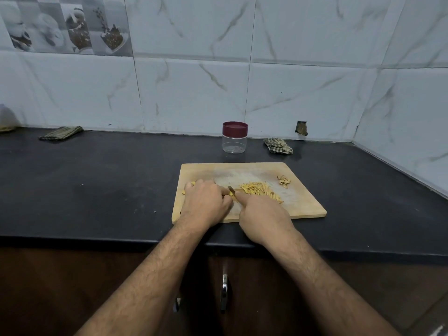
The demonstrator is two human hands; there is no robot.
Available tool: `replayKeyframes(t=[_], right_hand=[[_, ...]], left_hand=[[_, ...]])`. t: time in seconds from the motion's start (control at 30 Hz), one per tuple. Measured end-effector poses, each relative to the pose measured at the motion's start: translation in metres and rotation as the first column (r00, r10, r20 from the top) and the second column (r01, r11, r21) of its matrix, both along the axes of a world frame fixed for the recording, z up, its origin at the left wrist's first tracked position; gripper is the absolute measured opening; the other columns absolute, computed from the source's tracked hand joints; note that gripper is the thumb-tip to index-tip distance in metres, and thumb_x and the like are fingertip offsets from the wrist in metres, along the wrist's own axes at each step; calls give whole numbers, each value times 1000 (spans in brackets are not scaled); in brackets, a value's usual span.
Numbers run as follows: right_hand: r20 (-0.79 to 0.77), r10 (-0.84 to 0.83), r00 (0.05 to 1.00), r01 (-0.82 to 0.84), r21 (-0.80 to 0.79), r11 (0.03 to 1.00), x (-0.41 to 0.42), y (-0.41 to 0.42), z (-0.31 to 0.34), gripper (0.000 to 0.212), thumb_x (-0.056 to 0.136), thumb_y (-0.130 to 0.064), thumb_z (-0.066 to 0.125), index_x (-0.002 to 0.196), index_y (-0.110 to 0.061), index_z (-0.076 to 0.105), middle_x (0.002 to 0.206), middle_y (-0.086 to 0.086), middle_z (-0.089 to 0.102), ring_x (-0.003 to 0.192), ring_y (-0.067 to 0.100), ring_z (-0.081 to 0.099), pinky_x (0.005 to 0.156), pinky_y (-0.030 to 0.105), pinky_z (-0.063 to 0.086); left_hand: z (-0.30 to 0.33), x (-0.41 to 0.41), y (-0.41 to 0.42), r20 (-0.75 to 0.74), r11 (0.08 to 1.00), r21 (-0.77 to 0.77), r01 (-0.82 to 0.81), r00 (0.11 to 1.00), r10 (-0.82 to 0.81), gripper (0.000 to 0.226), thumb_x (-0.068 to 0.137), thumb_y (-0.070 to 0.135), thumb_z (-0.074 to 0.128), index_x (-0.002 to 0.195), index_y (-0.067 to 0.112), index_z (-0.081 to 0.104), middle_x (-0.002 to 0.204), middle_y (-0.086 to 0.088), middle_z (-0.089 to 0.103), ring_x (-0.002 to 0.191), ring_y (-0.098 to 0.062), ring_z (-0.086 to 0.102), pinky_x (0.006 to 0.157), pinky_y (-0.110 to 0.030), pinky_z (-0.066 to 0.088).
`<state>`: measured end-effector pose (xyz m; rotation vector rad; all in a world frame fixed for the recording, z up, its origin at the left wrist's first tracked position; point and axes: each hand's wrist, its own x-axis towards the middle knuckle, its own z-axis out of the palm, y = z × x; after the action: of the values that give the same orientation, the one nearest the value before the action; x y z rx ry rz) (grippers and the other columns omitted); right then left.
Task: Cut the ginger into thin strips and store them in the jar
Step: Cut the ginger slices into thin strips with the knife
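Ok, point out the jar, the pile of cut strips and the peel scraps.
jar point(234, 144): head view, clear body below the maroon lid.
pile of cut strips point(258, 189): head view, middle of pile.
peel scraps point(284, 181): head view, centre of heap.

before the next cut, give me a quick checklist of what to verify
1. Left hand holds the ginger down on the board: ok.
2. Right hand grips the knife: ok.
3. Left fingertips clear of the blade: cannot tell, hands hide it.
4. Strips piled aside from the cut: ok.
5. Jar ready for strips: not ok, lid on.
6. Peels apart from strips: ok.
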<state>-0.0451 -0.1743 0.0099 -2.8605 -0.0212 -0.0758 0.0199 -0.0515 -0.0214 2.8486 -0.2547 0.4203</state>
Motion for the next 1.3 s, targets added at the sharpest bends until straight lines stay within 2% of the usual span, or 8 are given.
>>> replayKeyframes(t=[0.23, 0.33, 0.6, 0.73, 0.83, 1.03, 1.17, 1.3], right_hand=[[17, 12, 1000, -10, -75, 997, -1, 7, 1, 56, 92, -5, 40, 141, -32, 44, 117, 4, 63, 106, 25, 59, 72, 34, 42], [16, 23, 1000, -21, -95, 995, -3, 9, 1, 50, 93, -5, 40, 137, -28, 45, 111, 5, 63, 97, 24, 57, 70, 34, 41], [-7, 34, 999, -35, -77, 996, -28, -5, -6, 68, 92, -3, 41, 152, -35, 28, 118, 6, 61, 108, 26, 55, 76, 36, 44], [27, 18, 999, -18, -14, 1000, -25, -10, -6, 62, 97, -11, 41, 152, -37, 30, 121, 2, 62, 109, 24, 56, 75, 34, 45], [56, 18, 998, -19, 11, 1000, -16, -7, -6, 60, 98, -12, 41, 152, -36, 31, 128, 1, 60, 115, 24, 55, 85, 37, 49], [32, 39, 999, -39, 19, 999, -3, -2, -6, 59, 98, -13, 42, 152, -36, 32, 137, 2, 57, 124, 23, 52, 94, 36, 46], [33, 44, 998, -45, 19, 999, 2, -2, -5, 56, 98, -13, 41, 148, -36, 38, 132, 2, 59, 119, 23, 55, 85, 34, 45], [16, 54, 998, -53, -49, 997, 4, 1, 0, 57, 95, -7, 41, 146, -34, 41, 125, 4, 61, 114, 24, 56, 78, 34, 42]], left_hand=[[0, -2, 0, 11, 1000, 5, -2, 1000, 2, 39, 94, 34, 40, 120, 36, 69, 112, 0, 64, 107, -23, 50, 93, -41, 31], [1, -2, 0, 22, 1000, 15, -8, 1000, 8, 38, 94, 35, 40, 119, 37, 69, 110, 1, 64, 106, -23, 51, 92, -40, 30], [-1, -2, -2, 43, 999, 27, -39, 998, 38, 38, 92, 35, 41, 111, 36, 73, 105, 1, 66, 102, -24, 49, 91, -41, 31], [-2, -1, -2, 32, 999, 19, -37, 999, 36, 37, 91, 34, 41, 110, 36, 73, 106, 1, 66, 103, -23, 49, 93, -42, 31], [-2, -1, -2, 24, 999, 16, -31, 999, 31, 38, 91, 35, 41, 112, 38, 72, 106, 2, 65, 101, -22, 47, 93, -42, 31], [-2, 1, 0, 27, 1000, 18, -24, 999, 24, 37, 92, 33, 40, 108, 37, 74, 96, 3, 64, 88, -18, 39, 90, -41, 32], [-4, 3, 0, 28, 1000, 16, -20, 999, 19, 37, 94, 35, 39, 110, 38, 73, 98, 3, 65, 89, -19, 41, 90, -42, 32], [-5, 6, 1, 35, 1000, 1, -22, 999, 21, 37, 93, 35, 40, 110, 40, 73, 99, 4, 67, 92, -19, 44, 90, -41, 32]])
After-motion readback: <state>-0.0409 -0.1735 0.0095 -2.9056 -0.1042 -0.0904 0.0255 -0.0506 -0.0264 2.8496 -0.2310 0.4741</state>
